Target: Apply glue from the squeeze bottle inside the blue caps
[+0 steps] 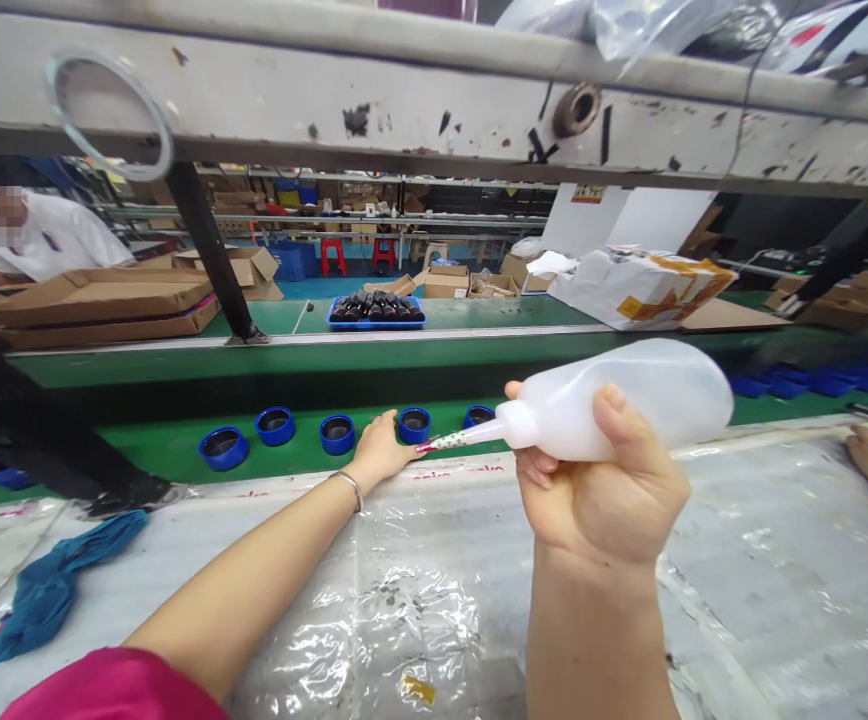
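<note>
Bottle (659,390) clamped in right fingers (623,418); nozzle (483,432) and cup (414,436) beside parted left fingers (383,432): likely positioning, needing steady aim.

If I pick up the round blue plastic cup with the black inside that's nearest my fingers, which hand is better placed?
Probably the left hand: its fingers are right beside that cup, while your right hand is wrapped around the translucent white bottle.

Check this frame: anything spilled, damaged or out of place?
No clear spill. The overhead beam has scuffed patches; a blue cloth lies crumpled at left; a stray yellow scrap lies on or under wrinkled plastic sheeting.
</note>
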Available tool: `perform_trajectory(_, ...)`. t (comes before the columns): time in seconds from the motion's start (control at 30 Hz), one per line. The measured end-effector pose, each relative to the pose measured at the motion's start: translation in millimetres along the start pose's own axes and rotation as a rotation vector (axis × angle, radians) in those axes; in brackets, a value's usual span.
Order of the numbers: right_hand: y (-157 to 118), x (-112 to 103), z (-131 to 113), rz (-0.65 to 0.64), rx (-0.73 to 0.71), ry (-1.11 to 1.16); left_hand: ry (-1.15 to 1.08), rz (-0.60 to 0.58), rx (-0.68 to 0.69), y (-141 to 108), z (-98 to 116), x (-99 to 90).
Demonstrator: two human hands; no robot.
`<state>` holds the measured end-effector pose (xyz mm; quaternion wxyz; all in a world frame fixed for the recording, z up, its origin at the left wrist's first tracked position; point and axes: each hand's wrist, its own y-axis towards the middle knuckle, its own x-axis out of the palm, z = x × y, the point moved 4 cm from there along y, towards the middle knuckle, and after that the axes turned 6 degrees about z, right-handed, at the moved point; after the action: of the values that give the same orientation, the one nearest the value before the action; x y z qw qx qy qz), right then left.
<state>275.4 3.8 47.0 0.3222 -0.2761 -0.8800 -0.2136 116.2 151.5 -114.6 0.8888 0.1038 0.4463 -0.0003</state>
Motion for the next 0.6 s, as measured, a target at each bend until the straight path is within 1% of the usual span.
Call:
perform_trajectory(0.07, 0.7, -2.1, -1.7, 0.043, 0.019, -0.009, 0.021, 0.008, -0.034, 5.0, 1.1, 5.8)
perform_trajectory(0.13, 1.5, -3.7, -4.0, 0.070, 0.031, -0.015, 0.035, 0.016, -0.042, 3.9, 0.0, 7.7)
perform_trajectory(0.2, 2.7, -4.6, -6.4, 0.073, 0.027, -0.020, 0.040, 0.016, -0.030, -2.3, -2.1, 6.0)
perform_trajectory(0.27, 4.0, -5.6, -8.3, 0.068, 0.016, -0.022, 0.038, 0.018, -0.009, -12.0, -4.2, 0.3)
perform_trajectory(0.33, 5.0, -6.6, -9.7, 0.061, 0.003, -0.020, 0.042, 0.044, 0.009, -23.4, -6.9, -10.5)
perform_trajectory(0.43, 5.7, -7.2, -10.9, 0.059, -0.014, -0.022, 0.081, 0.158, -0.006, -37.5, -16.0, -36.5)
perform_trajectory(0.53, 5.3, -6.4, -9.3, 0.069, -0.011, -0.025, 0.145, 0.298, -0.096, -41.2, -35.4, -65.7)
perform_trajectory(0.6, 4.6, -4.9, -6.5, 0.070, 0.000, -0.023, 0.179, 0.345, -0.161, -38.2, -51.2, -79.2)
